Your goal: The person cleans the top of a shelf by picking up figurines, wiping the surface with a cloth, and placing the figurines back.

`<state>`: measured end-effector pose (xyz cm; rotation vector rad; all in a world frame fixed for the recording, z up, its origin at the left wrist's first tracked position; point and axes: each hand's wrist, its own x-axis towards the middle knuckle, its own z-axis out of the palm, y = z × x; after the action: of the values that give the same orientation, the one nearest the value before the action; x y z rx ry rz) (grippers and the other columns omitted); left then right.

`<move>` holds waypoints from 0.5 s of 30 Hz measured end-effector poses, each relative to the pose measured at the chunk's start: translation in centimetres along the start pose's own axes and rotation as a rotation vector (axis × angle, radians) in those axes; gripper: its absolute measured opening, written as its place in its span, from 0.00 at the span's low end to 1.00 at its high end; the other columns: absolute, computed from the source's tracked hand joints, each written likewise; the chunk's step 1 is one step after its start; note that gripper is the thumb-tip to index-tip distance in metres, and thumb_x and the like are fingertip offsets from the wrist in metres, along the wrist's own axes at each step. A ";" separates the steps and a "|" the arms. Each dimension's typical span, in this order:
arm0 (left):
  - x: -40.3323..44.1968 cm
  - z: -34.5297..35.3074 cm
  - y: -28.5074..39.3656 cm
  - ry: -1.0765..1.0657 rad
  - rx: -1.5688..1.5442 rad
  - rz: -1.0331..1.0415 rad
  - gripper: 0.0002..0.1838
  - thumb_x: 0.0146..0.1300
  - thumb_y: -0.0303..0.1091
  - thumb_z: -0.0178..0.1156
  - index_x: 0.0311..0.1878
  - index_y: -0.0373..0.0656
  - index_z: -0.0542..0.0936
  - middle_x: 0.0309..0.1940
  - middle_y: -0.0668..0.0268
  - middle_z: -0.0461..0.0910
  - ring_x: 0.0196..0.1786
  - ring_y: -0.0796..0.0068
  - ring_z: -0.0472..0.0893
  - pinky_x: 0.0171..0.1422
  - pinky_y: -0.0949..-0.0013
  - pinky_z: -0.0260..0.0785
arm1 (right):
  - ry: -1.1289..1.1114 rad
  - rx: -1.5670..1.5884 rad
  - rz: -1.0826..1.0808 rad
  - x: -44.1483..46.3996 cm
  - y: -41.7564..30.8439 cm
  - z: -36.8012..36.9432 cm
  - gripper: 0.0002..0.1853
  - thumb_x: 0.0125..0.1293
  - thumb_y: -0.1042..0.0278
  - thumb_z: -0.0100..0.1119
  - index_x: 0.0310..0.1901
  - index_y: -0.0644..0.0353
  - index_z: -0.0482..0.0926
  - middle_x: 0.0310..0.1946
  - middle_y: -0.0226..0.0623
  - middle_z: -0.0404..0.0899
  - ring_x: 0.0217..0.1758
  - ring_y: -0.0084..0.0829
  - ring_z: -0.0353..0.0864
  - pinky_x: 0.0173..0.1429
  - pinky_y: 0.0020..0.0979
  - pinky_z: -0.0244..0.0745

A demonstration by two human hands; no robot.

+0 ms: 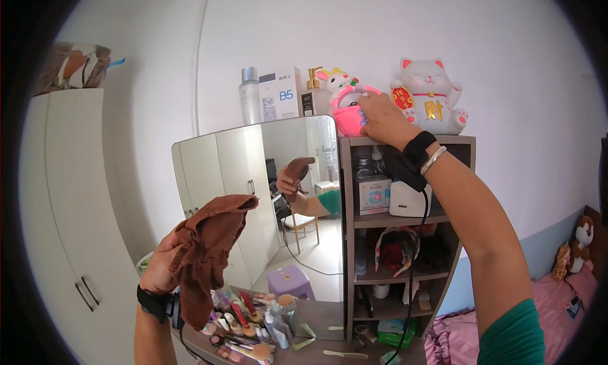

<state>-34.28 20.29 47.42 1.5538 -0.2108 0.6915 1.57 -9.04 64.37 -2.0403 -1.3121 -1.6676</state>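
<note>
The room is enclosed by white walls (316,23), crossed at the right by a blue band (546,254) above a bed (551,295) covered in pink. A pale wardrobe (76,194) (fitted with dark handles (90,290)) is seen at the left. A mirror (253,175) is flanked by a brown shelf unit (348,238); in it, a bright floor (332,254), a chair (303,221) and a purple stool (290,284) are reflected.

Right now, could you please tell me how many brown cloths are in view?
1: the brown cloth held in the left hand. The mirror merely reflects it; others could be hidden in the dark compartments of the shelf unit.
</note>
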 end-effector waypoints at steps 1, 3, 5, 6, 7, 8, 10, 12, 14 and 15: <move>-0.1 -0.2 -0.1 -0.006 -0.008 -0.004 0.09 0.66 0.27 0.50 0.47 0.37 0.73 0.49 0.63 0.73 0.51 0.70 0.75 0.59 0.67 0.68 | -0.011 0.005 -0.001 0.0 -0.2 -0.3 0.25 0.45 0.71 0.69 0.47 0.63 0.72 0.46 0.49 0.73 0.51 0.51 0.70 0.55 0.44 0.69; -0.1 -0.6 -0.2 -0.016 -0.022 -0.014 0.12 0.66 0.28 0.51 0.51 0.36 0.73 0.50 0.61 0.74 0.51 0.69 0.75 0.60 0.66 0.69 | -0.018 -0.016 0.016 0.1 -0.3 -0.2 0.25 0.45 0.71 0.69 0.47 0.63 0.72 0.46 0.49 0.73 0.52 0.51 0.70 0.56 0.44 0.69; -0.4 -0.1 0.1 -0.004 -0.052 -0.034 0.16 0.67 0.29 0.51 0.57 0.35 0.70 0.52 0.59 0.74 0.52 0.67 0.76 0.60 0.65 0.69 | -0.009 -0.028 0.030 0.2 -0.4 -0.1 0.25 0.45 0.71 0.69 0.47 0.64 0.72 0.47 0.49 0.72 0.53 0.51 0.70 0.56 0.44 0.69; -0.5 0.2 0.2 0.001 -0.068 -0.044 0.19 0.67 0.30 0.51 0.59 0.35 0.69 0.53 0.58 0.74 0.53 0.66 0.76 0.61 0.64 0.69 | 0.002 -0.029 0.036 0.1 -0.5 -0.1 0.25 0.45 0.71 0.69 0.46 0.64 0.72 0.47 0.49 0.72 0.53 0.51 0.70 0.56 0.44 0.70; -0.5 0.4 0.3 -0.010 -0.060 -0.034 0.20 0.67 0.30 0.51 0.61 0.35 0.68 0.54 0.57 0.74 0.54 0.65 0.76 0.61 0.64 0.69 | 0.014 -0.032 0.043 -0.1 -0.7 -0.1 0.25 0.44 0.71 0.70 0.46 0.64 0.73 0.47 0.49 0.72 0.53 0.51 0.70 0.56 0.44 0.70; -0.5 0.6 0.5 -0.021 -0.053 -0.024 0.21 0.68 0.31 0.51 0.63 0.35 0.67 0.55 0.57 0.73 0.55 0.64 0.76 0.61 0.63 0.69 | 0.039 -0.034 0.050 -0.2 -1.1 -0.2 0.21 0.46 0.73 0.67 0.44 0.65 0.73 0.46 0.49 0.72 0.53 0.51 0.71 0.55 0.44 0.71; -0.5 0.5 0.4 -0.031 -0.048 -0.013 0.22 0.68 0.31 0.51 0.64 0.34 0.66 0.56 0.56 0.73 0.55 0.64 0.76 0.61 0.63 0.69 | 0.087 -0.037 0.064 -0.5 -1.9 -0.6 0.14 0.48 0.77 0.61 0.40 0.67 0.75 0.44 0.51 0.73 0.52 0.51 0.73 0.53 0.43 0.75; -0.4 0.0 -0.1 -0.029 -0.056 -0.010 0.22 0.68 0.30 0.51 0.63 0.34 0.66 0.55 0.56 0.73 0.54 0.64 0.76 0.61 0.63 0.69 | 0.090 -0.040 0.067 -0.5 -1.9 -0.6 0.14 0.49 0.78 0.60 0.40 0.67 0.75 0.44 0.51 0.73 0.53 0.50 0.72 0.53 0.43 0.75; -0.4 -0.3 -0.3 -0.016 -0.041 -0.018 0.21 0.68 0.30 0.51 0.63 0.34 0.67 0.55 0.56 0.73 0.54 0.64 0.76 0.61 0.63 0.69 | 0.070 -0.043 0.078 -0.5 -1.8 -0.5 0.17 0.47 0.76 0.64 0.42 0.66 0.74 0.45 0.50 0.72 0.54 0.50 0.71 0.54 0.43 0.74; -0.4 -0.4 -0.3 -0.010 -0.034 -0.021 0.21 0.68 0.30 0.51 0.62 0.34 0.67 0.54 0.56 0.74 0.54 0.64 0.76 0.61 0.63 0.70 | 0.049 -0.046 0.088 -0.5 -1.7 -0.3 0.21 0.46 0.73 0.67 0.44 0.65 0.73 0.45 0.49 0.72 0.54 0.50 0.71 0.55 0.43 0.73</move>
<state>-34.55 20.57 46.92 1.5251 -0.2128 0.6609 0.18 -8.49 63.45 -2.0374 -1.1613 -1.7126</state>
